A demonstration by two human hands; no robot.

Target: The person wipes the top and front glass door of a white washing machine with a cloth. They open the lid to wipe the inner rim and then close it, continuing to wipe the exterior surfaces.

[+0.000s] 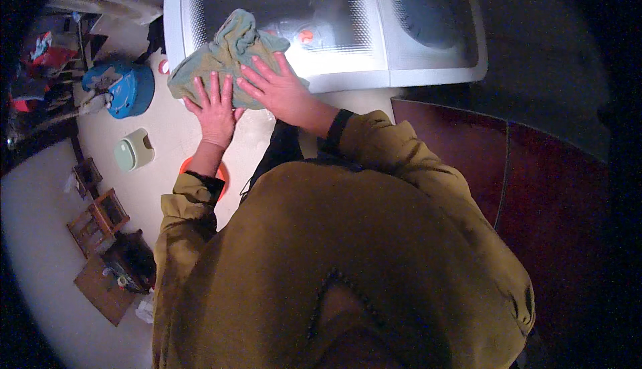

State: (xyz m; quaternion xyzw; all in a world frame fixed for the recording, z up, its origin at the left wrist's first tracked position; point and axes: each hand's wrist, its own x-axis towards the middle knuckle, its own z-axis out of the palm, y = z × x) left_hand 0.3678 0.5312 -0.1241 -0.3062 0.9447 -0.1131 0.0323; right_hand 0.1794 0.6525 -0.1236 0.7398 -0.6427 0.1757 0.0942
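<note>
Before me is a white appliance (346,80), apparently a twin-tub washing machine, with two see-through lid panels. A crumpled green and tan cloth (239,35) lies over the front left corner of its top. My left hand (215,110) rests on the cloth's near left part, palm down, fingers spread. Further right, my right hand (286,90) also presses flat on the cloth with its fingers apart. Neither hand visibly grips a fold. The cloth hides that corner of the machine.
On the pale floor (170,140) stand a blue plastic container (135,90) and a small light-green stool (135,149). An orange basin (223,174) shows partly behind my left forearm. Wooden chairs (110,211) are further left. A dark red panel (451,153) borders my right side.
</note>
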